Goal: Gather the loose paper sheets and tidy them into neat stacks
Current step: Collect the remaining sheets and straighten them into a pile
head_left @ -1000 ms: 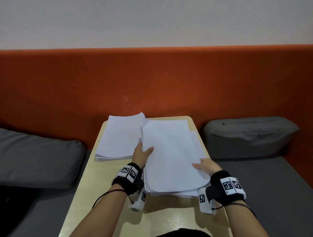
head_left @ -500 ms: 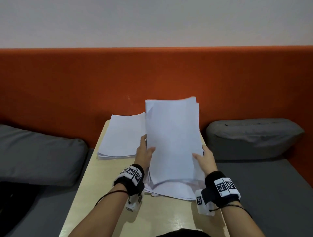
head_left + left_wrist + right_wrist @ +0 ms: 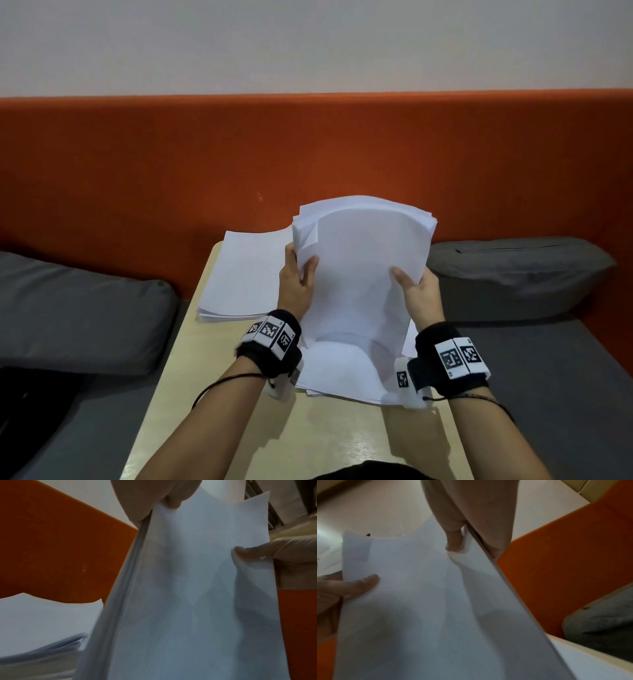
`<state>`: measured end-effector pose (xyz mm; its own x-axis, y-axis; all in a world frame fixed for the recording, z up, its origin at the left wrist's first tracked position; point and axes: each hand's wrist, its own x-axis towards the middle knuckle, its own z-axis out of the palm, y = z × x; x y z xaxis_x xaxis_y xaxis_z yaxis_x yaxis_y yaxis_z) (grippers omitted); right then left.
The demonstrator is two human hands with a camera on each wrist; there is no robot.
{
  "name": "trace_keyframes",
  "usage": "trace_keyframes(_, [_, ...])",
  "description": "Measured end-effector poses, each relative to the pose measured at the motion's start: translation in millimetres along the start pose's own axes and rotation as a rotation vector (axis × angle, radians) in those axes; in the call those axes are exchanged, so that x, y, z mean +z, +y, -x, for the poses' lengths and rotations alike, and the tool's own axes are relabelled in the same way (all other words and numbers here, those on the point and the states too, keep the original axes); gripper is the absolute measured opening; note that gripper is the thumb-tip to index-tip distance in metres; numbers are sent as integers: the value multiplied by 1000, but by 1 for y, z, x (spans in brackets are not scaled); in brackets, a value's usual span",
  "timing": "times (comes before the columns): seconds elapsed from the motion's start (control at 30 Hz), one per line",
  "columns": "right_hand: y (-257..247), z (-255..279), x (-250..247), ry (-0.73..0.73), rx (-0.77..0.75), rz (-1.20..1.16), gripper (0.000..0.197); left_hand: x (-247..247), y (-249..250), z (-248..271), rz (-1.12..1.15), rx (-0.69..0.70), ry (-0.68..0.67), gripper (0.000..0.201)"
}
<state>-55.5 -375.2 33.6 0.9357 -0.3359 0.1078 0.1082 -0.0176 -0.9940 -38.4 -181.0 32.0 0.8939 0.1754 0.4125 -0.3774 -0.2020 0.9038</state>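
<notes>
While gripped upright (both sides), paper bundle [image 3: 359, 274] bows; hands [image 3: 296, 284] clamped.

Dim indoor light; wrist views soft, blurred.

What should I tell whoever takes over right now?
Left hand and right hand each grip a side of the raised bundle, stood on end over the table; its top edges are uneven.
A few loose sheets lie under it.
Left stack lies flat at the table's far left, fairly neat.
Left: square the bundle, set it down, gather the loose sheets.
</notes>
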Motion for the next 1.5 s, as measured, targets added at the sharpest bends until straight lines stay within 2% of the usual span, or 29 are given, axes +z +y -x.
trace_keyframes(0.17, [-35,-4,-2,-23,-72,-90,23,-3,21,-12,6,125,52,34])
trace_keyframes(0.23, [-40,-2,-5,-66,-78,-118,21,-5,21,-15,58,98,83,45])
trace_keyframes(0.3, [-28,2,-7,-85,-33,-125,33,-6,12,-11,112,14,64,55])
trace_keyframes(0.37, [-2,8,-8,-122,96,-87,49,-5,-6,2,68,-57,-1,52])
trace_keyframes(0.5, [45,20,-11,-190,340,54,31,-3,-37,32,36,-273,-171,26])
trace_keyframes(0.57, [45,20,-11,-154,324,92,34,-5,-44,36,57,-336,-210,26])
trace_keyframes(0.7, [40,9,-13,-119,251,179,36,-9,-42,34,52,-342,-213,31])
trace_keyframes(0.73, [43,5,-13,-121,255,229,36,-10,-45,33,24,-367,-230,35])
trace_keyframes(0.8, [54,-1,-12,-130,310,347,35,-12,-61,28,-87,-477,-329,56])
trace_keyframes(0.9, [81,3,-10,-223,445,667,41,-14,-83,36,-435,-665,-635,84])
trace_keyframes(1.0, [92,12,-3,-312,527,1044,51,-14,-88,48,-597,-767,-802,91])
trace_keyframes(1.17, [89,16,3,-306,519,1193,49,-14,-82,43,-681,-796,-862,90])
trace_keyframes(1.5, [91,25,12,-228,440,1201,36,-14,-85,44,-685,-798,-870,88])
